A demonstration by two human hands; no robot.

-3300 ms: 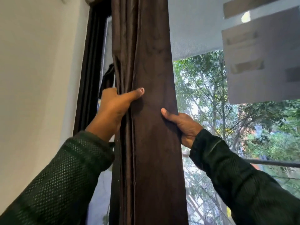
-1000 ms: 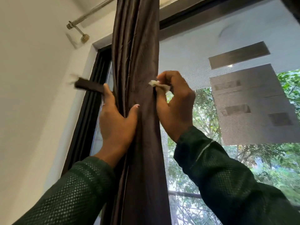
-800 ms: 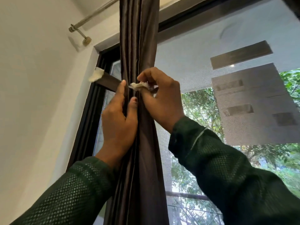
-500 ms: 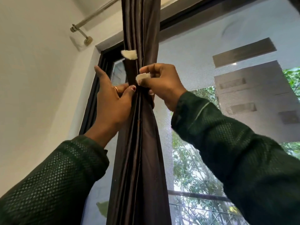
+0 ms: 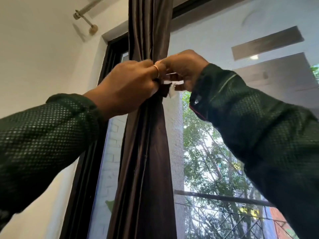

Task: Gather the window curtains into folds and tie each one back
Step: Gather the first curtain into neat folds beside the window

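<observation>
The dark brown curtain hangs gathered into a narrow bundle of folds in front of the window. A brown tie-back strap with white ends is wrapped round the bundle at its pinched waist. My left hand and my right hand meet in front of the curtain at that spot, fingers curled round the strap's ends. The white ends show just below my fingers. The strap's run behind the curtain is hidden.
The window's dark frame runs up the left beside a white wall. A curtain rod with its bracket sits at the top left. A mesh screen covers the pane, with trees outside.
The strap's two ends came round the curtain from left and right to the front. Both hands moved together and now overlap at the cinched waist, which has drawn tighter.
</observation>
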